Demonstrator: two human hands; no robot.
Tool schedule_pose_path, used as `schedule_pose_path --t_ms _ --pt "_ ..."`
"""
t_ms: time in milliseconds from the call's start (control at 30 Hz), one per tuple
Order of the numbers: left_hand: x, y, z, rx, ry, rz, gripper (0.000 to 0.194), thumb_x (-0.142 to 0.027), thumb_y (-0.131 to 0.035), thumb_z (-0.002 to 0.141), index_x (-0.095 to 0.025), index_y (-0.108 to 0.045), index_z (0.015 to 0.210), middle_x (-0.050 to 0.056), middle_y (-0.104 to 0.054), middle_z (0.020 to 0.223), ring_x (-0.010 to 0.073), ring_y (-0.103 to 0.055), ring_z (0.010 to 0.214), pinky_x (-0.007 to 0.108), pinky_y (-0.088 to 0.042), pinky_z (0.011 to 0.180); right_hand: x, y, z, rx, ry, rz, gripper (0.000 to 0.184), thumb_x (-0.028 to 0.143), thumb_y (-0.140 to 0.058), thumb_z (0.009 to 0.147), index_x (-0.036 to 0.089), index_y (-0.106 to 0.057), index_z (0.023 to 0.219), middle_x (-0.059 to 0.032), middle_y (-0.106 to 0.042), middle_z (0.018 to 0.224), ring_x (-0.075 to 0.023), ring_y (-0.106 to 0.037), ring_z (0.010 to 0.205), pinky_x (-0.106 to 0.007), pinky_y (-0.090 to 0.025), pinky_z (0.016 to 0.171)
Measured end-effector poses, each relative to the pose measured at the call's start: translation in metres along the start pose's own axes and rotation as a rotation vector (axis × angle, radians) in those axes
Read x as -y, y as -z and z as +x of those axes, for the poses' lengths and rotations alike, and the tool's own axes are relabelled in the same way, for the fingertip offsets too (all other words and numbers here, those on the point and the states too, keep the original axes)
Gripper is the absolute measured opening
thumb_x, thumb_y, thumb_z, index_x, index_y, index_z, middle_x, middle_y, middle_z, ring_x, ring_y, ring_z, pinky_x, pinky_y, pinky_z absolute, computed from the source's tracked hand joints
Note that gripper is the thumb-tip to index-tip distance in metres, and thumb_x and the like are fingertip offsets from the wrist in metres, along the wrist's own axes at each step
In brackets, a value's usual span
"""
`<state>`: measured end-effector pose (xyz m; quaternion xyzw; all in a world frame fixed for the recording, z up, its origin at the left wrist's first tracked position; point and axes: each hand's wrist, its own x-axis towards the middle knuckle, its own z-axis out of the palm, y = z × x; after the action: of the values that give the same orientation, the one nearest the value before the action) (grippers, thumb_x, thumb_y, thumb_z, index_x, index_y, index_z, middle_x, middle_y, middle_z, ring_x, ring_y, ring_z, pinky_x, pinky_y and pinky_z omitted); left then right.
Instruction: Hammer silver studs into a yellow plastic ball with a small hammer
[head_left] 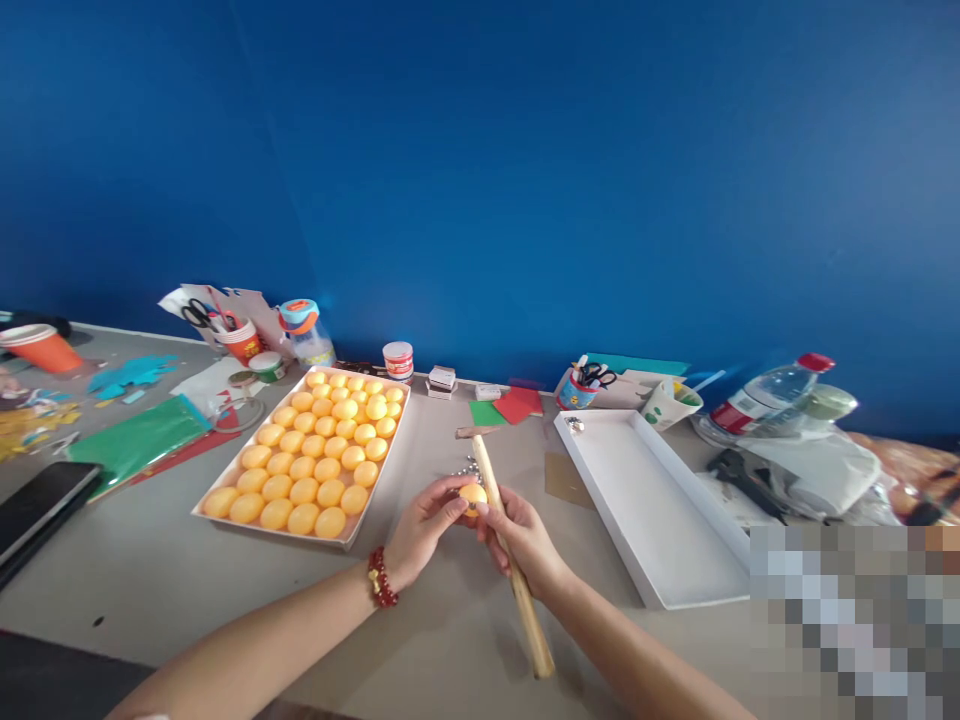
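An orange table tennis ball (473,494) is pinched in the fingers of my left hand (427,525), which wears a red beaded bracelet. My right hand (525,540) is closed around a wooden-handled hammer (525,610), and its thumb tip reaches the ball. The hammer's metal head points away from me. Just beyond the ball lie small shiny metal pieces (471,467), too small to name. To the left, a shallow box (346,543) holds rows of similar orange balls. At the right, a white box lid (667,510) has a small silvery thing in its far corner.
A phone (49,500) and green sheet (139,445) lie at left. Along the blue wall stand a cup with scissors (241,342), a drink bottle (307,335), a jar (398,360) and a pen cup (577,390). A plastic bottle (772,395) and a black tool (742,480) are at right.
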<state>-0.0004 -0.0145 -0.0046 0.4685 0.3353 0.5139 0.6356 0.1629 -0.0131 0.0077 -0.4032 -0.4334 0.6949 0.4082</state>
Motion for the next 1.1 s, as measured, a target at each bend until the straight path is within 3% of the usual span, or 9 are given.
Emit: schedule_pose_path --t_ms 267,500,1100 --pt "-0.004 -0.003 0.014 0.048 0.053 -0.138 0.037 -0.035 -0.069 0.083 -0.019 -0.064 0.116 0.008 -0.069 0.106 0.0202 -0.066 0.087 0.042 -0.050 0.090 -0.003 0.006 0.012 -0.042 0.047 -0.035 0.038 0.051 -0.069 0.080 0.018 -0.052 0.089 0.0068 -0.056 0.058 -0.0025 -0.038 0.029 -0.014 -0.031 0.025" --pt "0.007 -0.002 0.027 0.034 0.047 -0.146 0.043 -0.036 -0.073 0.079 -0.017 -0.064 0.116 0.007 -0.071 0.099 0.0177 -0.066 0.079 0.037 -0.050 0.085 -0.007 0.013 0.022 -0.021 0.123 0.050 0.034 0.046 -0.070 0.081 0.018 -0.051 0.088 0.0073 -0.056 0.058 -0.0019 -0.037 0.030 -0.013 -0.030 0.026" --pt "0.019 0.008 0.026 0.035 -0.001 -0.228 0.027 -0.030 -0.067 0.085 -0.020 -0.071 0.110 0.007 -0.067 0.110 0.0185 -0.063 0.088 0.034 -0.051 0.084 -0.014 0.010 0.024 0.048 0.125 0.176 0.031 0.040 -0.072 0.080 0.018 -0.051 0.085 0.0077 -0.057 0.055 -0.0014 -0.036 0.028 -0.012 -0.029 0.026"
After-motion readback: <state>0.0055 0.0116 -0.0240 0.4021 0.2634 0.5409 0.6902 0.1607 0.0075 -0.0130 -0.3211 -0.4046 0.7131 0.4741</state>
